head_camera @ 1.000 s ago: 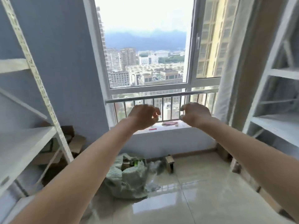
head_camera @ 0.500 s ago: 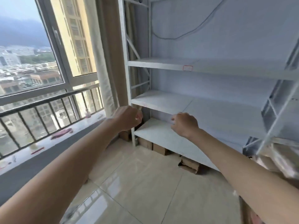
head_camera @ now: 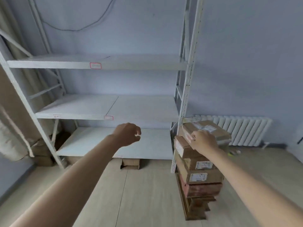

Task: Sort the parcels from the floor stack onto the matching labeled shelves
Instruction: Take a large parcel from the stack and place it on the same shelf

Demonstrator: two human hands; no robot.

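Now the view has swung from the window to the shelves (head_camera: 98,65); the right hand (head_camera: 202,140) rests on the floor stack's top parcel (head_camera: 211,130), the left hand (head_camera: 127,134) loosely curled, empty, just beside — sorting seems about to begin.

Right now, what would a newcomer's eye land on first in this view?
First, the tall, uneven stack of brown cardboard parcels on the floor at right, beside the white metal shelving unit, whose boards look bare and carry red-edged labels. The right hand is at the top parcel, contact unclear; the left hand hangs loosely curled, holding nothing. A white ribbed radiator stands behind.
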